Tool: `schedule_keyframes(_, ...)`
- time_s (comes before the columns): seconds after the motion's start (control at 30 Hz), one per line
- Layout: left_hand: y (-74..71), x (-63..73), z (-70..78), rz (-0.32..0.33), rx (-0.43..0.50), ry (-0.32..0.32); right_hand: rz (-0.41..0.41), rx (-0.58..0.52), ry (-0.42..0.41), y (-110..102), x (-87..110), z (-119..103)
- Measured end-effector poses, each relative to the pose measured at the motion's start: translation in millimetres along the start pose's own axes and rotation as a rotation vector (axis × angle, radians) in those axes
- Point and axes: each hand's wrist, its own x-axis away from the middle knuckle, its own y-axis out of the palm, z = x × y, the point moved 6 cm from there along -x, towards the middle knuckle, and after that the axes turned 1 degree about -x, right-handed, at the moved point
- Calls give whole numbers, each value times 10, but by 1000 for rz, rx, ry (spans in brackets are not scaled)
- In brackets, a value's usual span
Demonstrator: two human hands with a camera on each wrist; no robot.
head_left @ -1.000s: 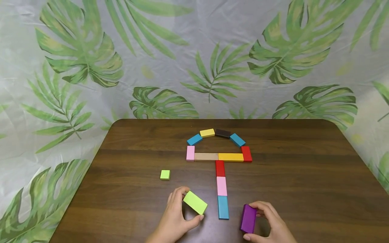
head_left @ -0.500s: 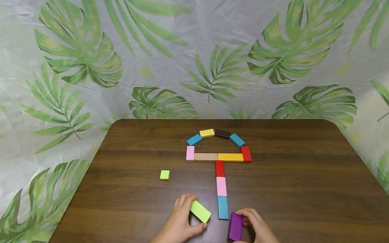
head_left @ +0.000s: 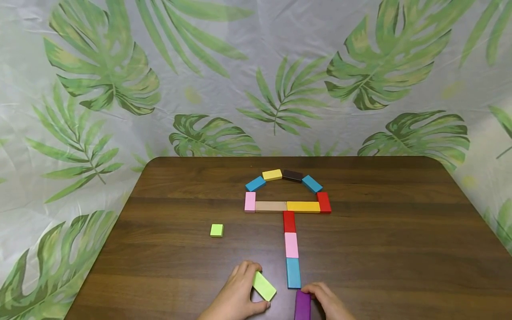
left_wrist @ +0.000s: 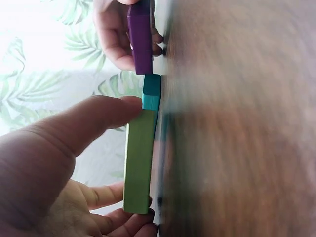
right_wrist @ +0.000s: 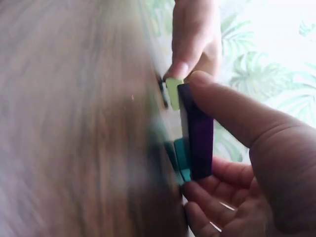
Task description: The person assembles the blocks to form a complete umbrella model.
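Note:
My left hand pinches a lime green block between thumb and fingers, low over the table, left of the column's near end. With my right hand I hold a purple block by its ends, just below a blue block that lies flat. The purple block's near end is cut off by the head view's edge. Above the blue block in line lie a pink block and a red block. In the left wrist view the green block is held close beside the tabletop.
A small lime green square block lies left of the column. At the column's top, a tan block and a yellow-orange block form a bar under an arch of several blocks, including a black block. A leaf-patterned cloth hangs behind the table.
My right hand has brought the purple block leftward and nearer me, to below the blue block. My left hand has shifted the green block slightly right and nearer me.

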Motion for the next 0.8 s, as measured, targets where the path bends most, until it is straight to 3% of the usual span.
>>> schedule_keyframes(0.23,-2,-4,13,13,-46,18,-101,168,206,53,10,-33)
schedule_keyframes(0.5,-1,4,-18,18,-32,39,-122,279,311,119,29,-70)
schedule_keyframes(0.73,-48,15,-90,-20,57,13,-80,165,153,61,27,-65)
schedule_keyframes(0.8,-62,17,-105,-30,74,1,-104,134,161,54,23,-67)
